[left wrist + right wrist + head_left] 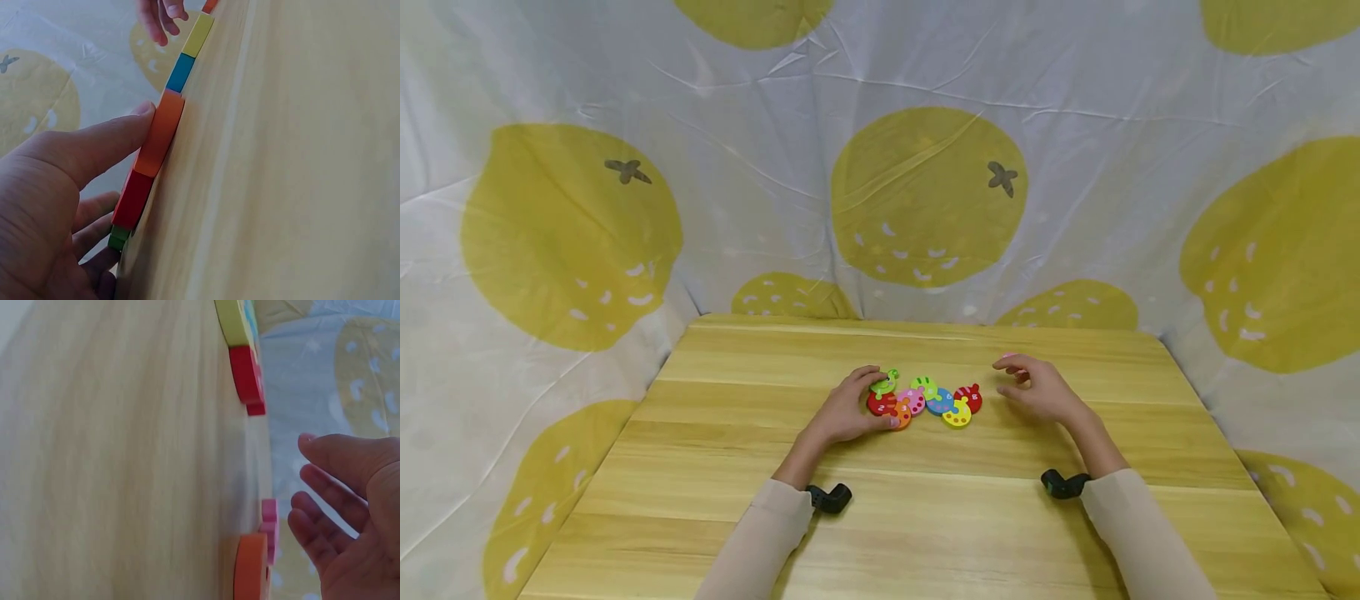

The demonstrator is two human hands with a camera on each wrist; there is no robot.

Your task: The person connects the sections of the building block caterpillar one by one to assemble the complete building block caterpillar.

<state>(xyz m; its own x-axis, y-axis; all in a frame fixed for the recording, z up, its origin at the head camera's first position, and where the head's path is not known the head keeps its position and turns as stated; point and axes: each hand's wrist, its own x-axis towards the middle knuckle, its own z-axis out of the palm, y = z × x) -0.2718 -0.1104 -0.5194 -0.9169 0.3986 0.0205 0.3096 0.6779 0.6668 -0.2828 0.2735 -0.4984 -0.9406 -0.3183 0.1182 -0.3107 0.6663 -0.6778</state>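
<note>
A row of joined wooden caterpillar puzzle pieces (940, 403), numbered and brightly coloured, lies on the table. At its left end is the green head piece (884, 384), above a red piece (132, 200) and an orange piece (161, 134). My left hand (844, 408) holds this end, thumb on the orange piece's near edge and fingers round the far side. My right hand (1036, 390) hovers right of the row with loosely bent fingers and nothing in them. Near it lie a pink piece (269, 519) and another orange piece (250, 569), mostly hidden by this hand in the head view.
The wooden table (925, 533) reaches back to a white cloth (760, 200) printed with yellow lemons. Black wrist-worn devices sit at my left cuff (831, 498) and my right cuff (1064, 484).
</note>
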